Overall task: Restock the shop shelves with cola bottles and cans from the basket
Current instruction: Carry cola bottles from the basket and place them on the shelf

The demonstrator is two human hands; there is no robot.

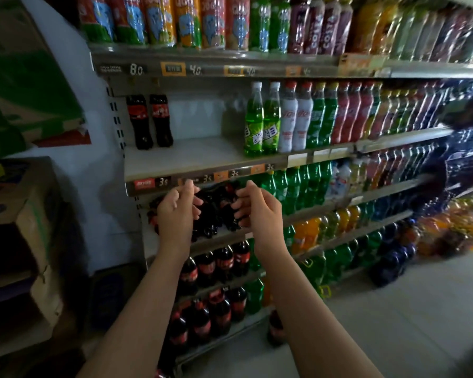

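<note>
Head view: both my hands are raised at centre frame, in front of the shelf edge with the price tags.
Left hand (176,211): empty, fingers loosely curled, nothing held.
Right hand (258,211): empty, fingers half curled, nothing held.
Cola bottles (149,121): two stand upright at the back left of the middle shelf (186,156), side by side and just touching. More cola bottles sit on the darker shelves at lower centre.
Basket: not in view, so I cannot tell where the remaining stock is.
Step in hand (my judgement): fetch the next bottle, since both hands are free.
Method: grip each bottle at its waist, carry it upright, set it at the back beside the pair, then fill forward, labels outward.
Open room: bare shelf from the cola pair across to the green soda bottles (262,124) at centre right.
Edges: raised front lip below; upper shelf's underside close above the caps, so lift over the lip and slide in low.
Obstruction: cardboard boxes (25,214) at left limit elbow room.
</note>
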